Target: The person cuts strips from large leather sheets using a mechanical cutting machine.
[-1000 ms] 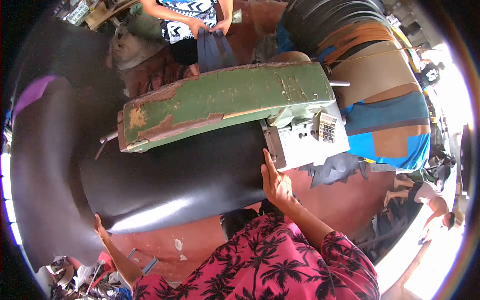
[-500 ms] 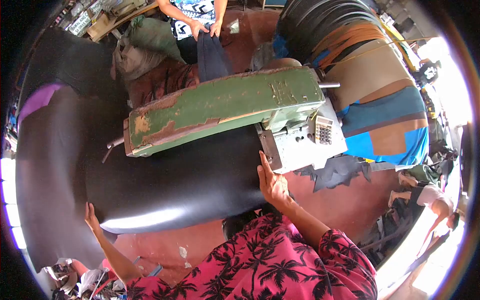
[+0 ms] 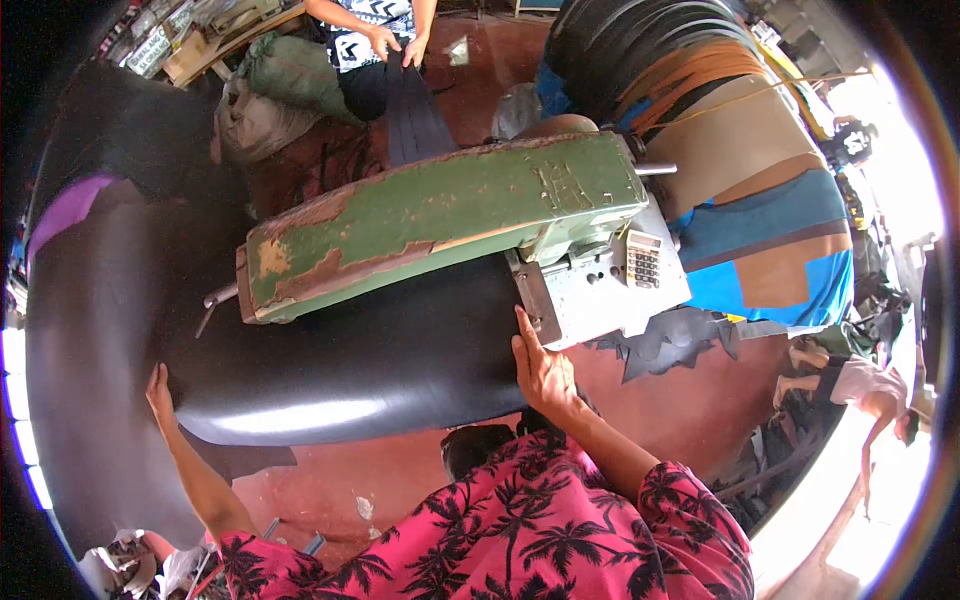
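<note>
Shiny black sheet material [image 3: 350,350] lies under the long green arm of a worn machine [image 3: 440,220]. My left hand [image 3: 160,393] rests at the sheet's left side, fingers stretched out along the dark material. My right hand [image 3: 544,368] lies on the sheet's right end, open, its index finger pointing up beside the machine's metal plate [image 3: 527,295]. A calculator [image 3: 643,260] sits on the machine's white bed [image 3: 595,305]. Whether the left palm presses on the sheet cannot be made out.
Across the machine a co-worker's hands [image 3: 398,50] hold dark strips [image 3: 415,120]. Stacked hides in brown, blue and black [image 3: 770,220] stand at the right. Another person [image 3: 870,390] bends at the far right. Sacks [image 3: 265,120] lie at the upper left.
My left hand has moved left and up, and the sheet's lower left edge has shifted up. My right hand stays nearly in place. The co-worker's strips have spread wider.
</note>
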The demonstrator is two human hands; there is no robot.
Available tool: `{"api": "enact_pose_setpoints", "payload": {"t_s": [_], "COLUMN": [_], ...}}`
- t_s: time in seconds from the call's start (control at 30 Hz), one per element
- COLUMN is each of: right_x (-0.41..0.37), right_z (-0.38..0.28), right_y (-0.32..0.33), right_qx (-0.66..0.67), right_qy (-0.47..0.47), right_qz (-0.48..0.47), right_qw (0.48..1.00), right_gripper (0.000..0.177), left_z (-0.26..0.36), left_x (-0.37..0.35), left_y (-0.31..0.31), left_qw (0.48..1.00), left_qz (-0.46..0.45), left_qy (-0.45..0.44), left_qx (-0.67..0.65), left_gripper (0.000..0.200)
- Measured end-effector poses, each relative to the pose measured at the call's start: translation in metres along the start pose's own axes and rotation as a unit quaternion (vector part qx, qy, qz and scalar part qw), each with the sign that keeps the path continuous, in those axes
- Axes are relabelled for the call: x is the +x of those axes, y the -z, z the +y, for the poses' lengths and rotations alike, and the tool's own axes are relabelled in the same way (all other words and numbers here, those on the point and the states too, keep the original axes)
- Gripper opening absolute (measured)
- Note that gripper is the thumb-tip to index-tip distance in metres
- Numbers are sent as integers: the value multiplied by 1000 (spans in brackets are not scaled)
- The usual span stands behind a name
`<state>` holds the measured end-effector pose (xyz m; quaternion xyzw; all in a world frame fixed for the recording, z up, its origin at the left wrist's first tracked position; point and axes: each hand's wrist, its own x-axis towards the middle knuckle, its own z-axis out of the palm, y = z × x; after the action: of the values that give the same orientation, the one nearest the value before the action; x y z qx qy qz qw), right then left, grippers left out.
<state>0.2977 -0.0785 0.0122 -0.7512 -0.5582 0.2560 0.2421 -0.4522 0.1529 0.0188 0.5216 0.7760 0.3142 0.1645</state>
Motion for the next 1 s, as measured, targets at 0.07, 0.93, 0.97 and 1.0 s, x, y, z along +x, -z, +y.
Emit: {"api": "enact_pose_setpoints", "payload": {"t_s": [0.07, 0.93, 0.97, 1.0], "right_x": [0, 2, 1, 1], "right_z": [3, 8, 9, 9], "right_y": [-2, -7, -7, -6], "right_qx": [-9, -24, -24, -22], "right_qy": [15, 64, 65, 55], "right_qz": [15, 73, 74, 61], "right_qw": [1000, 995, 995, 996], "right_gripper": [52, 53, 53, 53], "left_z": [1, -38, -38, -39], "left_x": [17, -152, -149, -146], "left_y": [-5, 43, 44, 45], "left_qw": [1000, 999, 998, 998], "left_qz": [-11, -27, -38, -37], "left_qy": [-12, 29, 27, 27], "left_qx": [0, -25, -42, -43], "left_gripper": [61, 67, 66, 66]}}
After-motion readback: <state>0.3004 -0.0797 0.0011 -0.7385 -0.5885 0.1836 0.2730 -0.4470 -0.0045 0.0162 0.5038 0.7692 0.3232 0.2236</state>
